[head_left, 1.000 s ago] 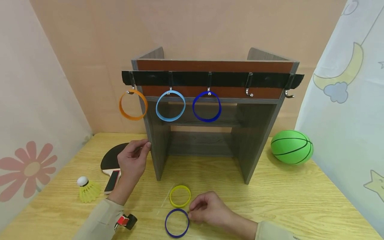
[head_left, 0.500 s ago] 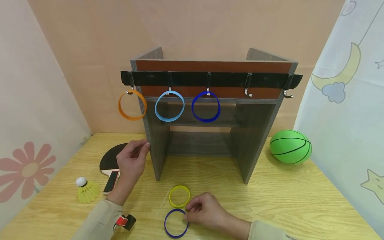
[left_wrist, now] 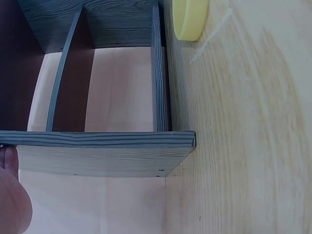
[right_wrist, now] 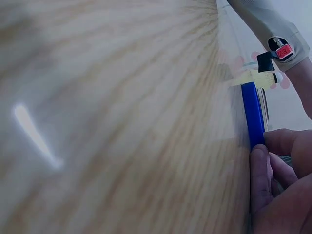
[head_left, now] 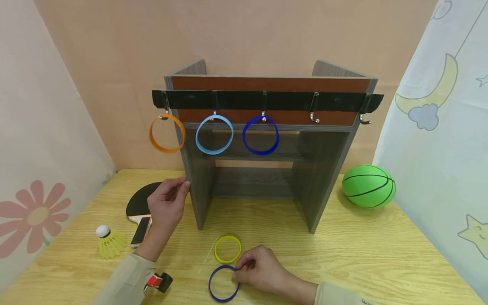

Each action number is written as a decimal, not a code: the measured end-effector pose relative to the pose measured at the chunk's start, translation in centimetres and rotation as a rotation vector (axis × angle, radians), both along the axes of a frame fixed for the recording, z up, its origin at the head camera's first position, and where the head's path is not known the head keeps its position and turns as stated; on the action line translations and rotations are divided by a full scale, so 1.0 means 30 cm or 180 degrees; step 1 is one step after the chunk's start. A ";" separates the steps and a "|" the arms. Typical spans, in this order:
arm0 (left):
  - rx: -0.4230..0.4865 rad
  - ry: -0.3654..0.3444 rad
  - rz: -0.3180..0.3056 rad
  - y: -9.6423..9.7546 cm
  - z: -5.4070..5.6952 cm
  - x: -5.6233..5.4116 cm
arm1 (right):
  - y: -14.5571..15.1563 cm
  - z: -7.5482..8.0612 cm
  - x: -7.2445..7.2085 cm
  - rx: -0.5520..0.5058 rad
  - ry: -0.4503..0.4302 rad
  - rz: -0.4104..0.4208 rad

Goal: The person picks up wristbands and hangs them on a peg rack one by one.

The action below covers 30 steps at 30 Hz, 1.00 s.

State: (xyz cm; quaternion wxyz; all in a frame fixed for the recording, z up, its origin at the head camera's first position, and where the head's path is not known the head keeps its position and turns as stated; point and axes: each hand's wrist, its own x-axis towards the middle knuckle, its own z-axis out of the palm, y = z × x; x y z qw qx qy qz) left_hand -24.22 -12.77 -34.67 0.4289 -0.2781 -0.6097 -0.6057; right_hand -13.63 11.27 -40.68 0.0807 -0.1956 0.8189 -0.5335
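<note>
In the head view, my right hand (head_left: 263,271) pinches the right edge of a dark blue silicone wristband (head_left: 210,284) lying on the table. From the right wrist, finger and thumb meet at the end of this blue wristband (right_wrist: 252,112). Just beyond it lies a yellow wristband (head_left: 216,254). My left hand (head_left: 167,203) grips the front edge of the grey shelf's left side panel (head_left: 196,199); in the left wrist view only part of that hand (left_wrist: 12,195) shows against the panel. Orange (head_left: 151,137), light blue (head_left: 197,140) and blue (head_left: 277,140) wristbands hang from hooks on the black strip (head_left: 240,100).
Two bare hooks (head_left: 314,118) are at the strip's right. A green ball (head_left: 368,186) sits right of the shelf. On the left lie a table tennis bat (head_left: 141,201) and a yellow shuttlecock (head_left: 110,241). A black and red device (head_left: 162,282) sits at the left sleeve.
My right hand has shifted slightly left onto the dark blue wristband's edge. The left hand keeps its place on the shelf; the whole head view has drifted a little.
</note>
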 end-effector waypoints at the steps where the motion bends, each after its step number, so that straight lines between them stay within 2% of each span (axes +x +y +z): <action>1: 0.0001 0.0004 0.0003 0.000 0.000 0.000 | 0.000 -0.001 0.000 0.0009 -0.0001 -0.0002; 15: 0.0010 0.0051 0.0022 0.000 -0.004 -0.006 | 0.009 -0.006 0.011 -0.0134 0.0064 -0.0012; 30: 0.0003 0.0029 0.0072 0.001 -0.001 -0.002 | 0.111 0.023 0.048 -0.0609 -0.0638 0.0043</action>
